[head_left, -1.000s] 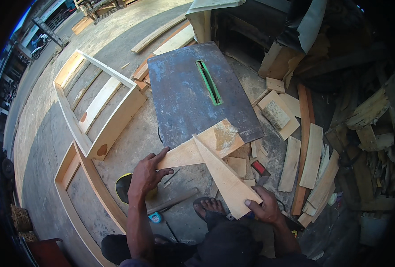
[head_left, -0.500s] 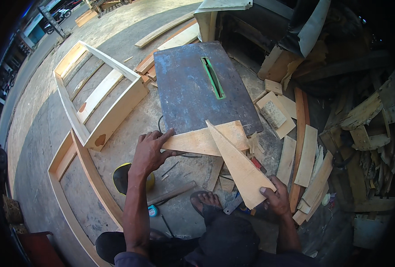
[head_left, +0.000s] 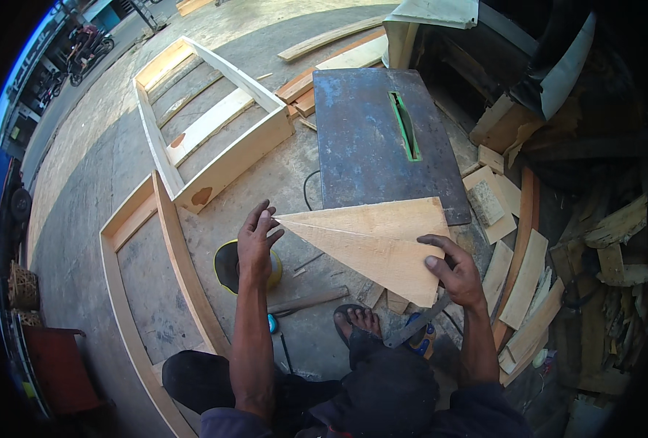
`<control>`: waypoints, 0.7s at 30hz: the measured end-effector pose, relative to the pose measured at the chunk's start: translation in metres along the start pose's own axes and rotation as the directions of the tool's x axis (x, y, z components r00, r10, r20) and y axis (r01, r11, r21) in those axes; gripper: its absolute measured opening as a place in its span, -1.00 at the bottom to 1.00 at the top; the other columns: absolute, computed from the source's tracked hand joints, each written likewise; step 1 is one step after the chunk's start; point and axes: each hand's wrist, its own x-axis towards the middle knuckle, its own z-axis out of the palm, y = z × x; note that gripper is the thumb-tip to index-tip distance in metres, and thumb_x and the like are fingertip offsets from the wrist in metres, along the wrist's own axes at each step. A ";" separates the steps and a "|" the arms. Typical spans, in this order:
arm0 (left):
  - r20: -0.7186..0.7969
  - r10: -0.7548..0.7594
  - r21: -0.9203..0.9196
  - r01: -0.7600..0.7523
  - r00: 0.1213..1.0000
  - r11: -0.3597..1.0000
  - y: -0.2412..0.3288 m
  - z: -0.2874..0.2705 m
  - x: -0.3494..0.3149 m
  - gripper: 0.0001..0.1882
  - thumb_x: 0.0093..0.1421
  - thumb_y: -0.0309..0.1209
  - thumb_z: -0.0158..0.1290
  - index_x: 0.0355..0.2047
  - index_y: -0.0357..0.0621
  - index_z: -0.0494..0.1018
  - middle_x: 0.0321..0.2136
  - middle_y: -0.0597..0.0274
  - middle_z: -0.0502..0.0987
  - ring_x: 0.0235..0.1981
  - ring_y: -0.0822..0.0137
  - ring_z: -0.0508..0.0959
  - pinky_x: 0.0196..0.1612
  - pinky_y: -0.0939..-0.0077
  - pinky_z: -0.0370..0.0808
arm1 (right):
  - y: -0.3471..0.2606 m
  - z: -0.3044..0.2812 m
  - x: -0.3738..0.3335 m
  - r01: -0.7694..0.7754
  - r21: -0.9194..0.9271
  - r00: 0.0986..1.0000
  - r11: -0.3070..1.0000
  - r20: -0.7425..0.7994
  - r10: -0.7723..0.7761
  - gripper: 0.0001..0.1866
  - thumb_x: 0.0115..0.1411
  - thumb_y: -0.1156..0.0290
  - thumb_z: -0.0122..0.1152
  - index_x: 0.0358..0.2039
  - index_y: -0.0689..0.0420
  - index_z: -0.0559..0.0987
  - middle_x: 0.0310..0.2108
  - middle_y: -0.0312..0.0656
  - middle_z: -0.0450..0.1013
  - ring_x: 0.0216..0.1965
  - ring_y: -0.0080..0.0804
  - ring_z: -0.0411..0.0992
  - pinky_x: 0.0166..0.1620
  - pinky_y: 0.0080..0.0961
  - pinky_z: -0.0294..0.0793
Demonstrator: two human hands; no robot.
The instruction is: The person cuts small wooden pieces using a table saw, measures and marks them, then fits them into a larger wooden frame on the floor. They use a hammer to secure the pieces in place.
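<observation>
Two tapered wooden pieces lie edge to edge with their narrow points together at the left. The far wooden wedge (head_left: 390, 215) rests partly over the near edge of a table saw (head_left: 368, 139), a dark worn top with a green-rimmed slot. Closer to me is the near wooden wedge (head_left: 390, 264). My right hand (head_left: 457, 271) grips the near wedge at its wide right end, thumb on its face and fingers across the seam. At the pointed ends, my left hand (head_left: 255, 239) has its fingers apart, fingertips beside the tips; contact is unclear.
Wooden frames (head_left: 225, 157) lie on the left. A yellow-and-black round object (head_left: 229, 266), a hand saw (head_left: 415, 325) and a stick (head_left: 309, 301) are around my feet. Offcut boards (head_left: 525, 281) pile up at the right. A person on a motorcycle (head_left: 86, 51) is on the road.
The near wedge has swung round from crossing over the far one to lie along it. My left hand has shifted from the far wedge's end to the joined points. The view has turned left.
</observation>
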 end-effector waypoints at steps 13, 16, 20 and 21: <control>0.075 0.074 -0.102 -0.066 0.994 0.993 -0.018 -0.002 0.001 -0.31 0.42 -0.13 0.19 0.41 -0.23 0.30 0.20 0.06 0.49 0.06 0.23 0.57 0.08 0.31 0.62 | -0.017 0.029 0.079 0.125 -0.760 0.970 0.638 -0.040 -0.238 -0.18 0.19 -0.05 0.43 0.37 0.07 0.46 0.35 0.21 0.28 0.26 0.07 0.41 0.29 -0.07 0.41; 0.079 0.086 -0.096 -0.078 0.993 0.992 -0.017 -0.006 0.001 -0.35 0.41 -0.21 0.21 0.41 -0.22 0.32 0.19 0.04 0.52 0.01 0.28 0.60 0.05 0.39 0.64 | -0.015 0.047 0.063 0.186 -0.825 0.976 0.534 0.090 -0.200 -0.04 0.03 -0.02 0.54 0.39 0.13 0.42 0.41 0.19 0.22 0.42 0.15 0.22 0.44 0.01 0.25; 0.107 0.077 -0.198 -0.055 0.991 0.979 -0.027 -0.009 0.006 -0.33 0.38 -0.32 0.25 0.41 -0.25 0.30 0.21 0.03 0.50 -0.01 0.29 0.61 0.06 0.38 0.65 | -0.008 0.042 0.069 0.266 -0.765 0.963 0.586 0.181 -0.201 -0.01 -0.06 0.11 0.53 0.41 0.10 0.41 0.38 0.22 0.25 0.46 0.19 0.15 0.47 0.03 0.21; 0.108 0.067 -0.220 -0.042 0.992 0.975 -0.030 -0.010 0.009 -0.32 0.37 -0.34 0.25 0.42 -0.26 0.28 0.21 0.02 0.49 -0.01 0.29 0.60 0.07 0.37 0.65 | -0.006 0.037 0.074 0.314 -0.738 0.949 0.597 0.228 -0.217 -0.02 -0.08 0.15 0.51 0.41 0.08 0.42 0.39 0.22 0.25 0.47 0.19 0.14 0.48 0.03 0.19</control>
